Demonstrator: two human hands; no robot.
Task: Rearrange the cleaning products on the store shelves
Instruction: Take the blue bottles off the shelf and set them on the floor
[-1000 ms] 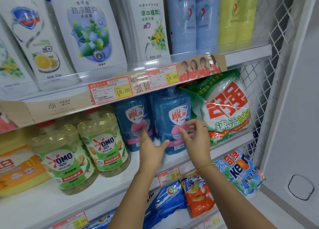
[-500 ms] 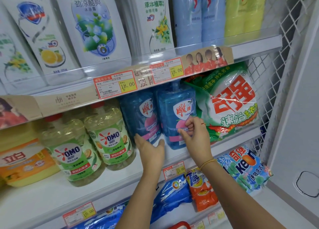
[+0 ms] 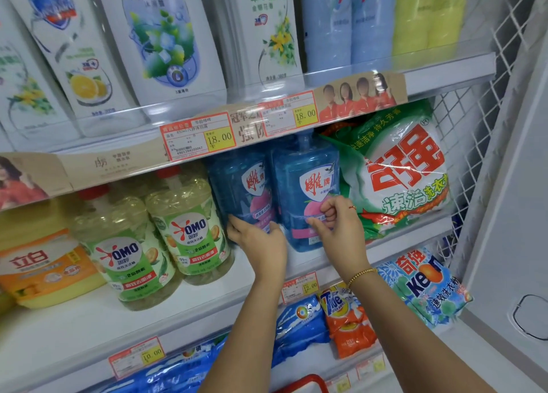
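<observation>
Grips with the left hand (image 3: 258, 238) the foot of the left blue bottle (image 3: 237, 185) just above and beyond it; curls the right hand (image 3: 338, 229) against the label of the right blue bottle (image 3: 302, 161) directly ahead, hold unclear

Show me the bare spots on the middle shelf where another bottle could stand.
Middle shelf: a bare strip runs along its front edge, before the yellow jug and both OMO bottles, up to the left hand. Right end is crowded: the two blue bottles stand tight against the green bag.
</observation>
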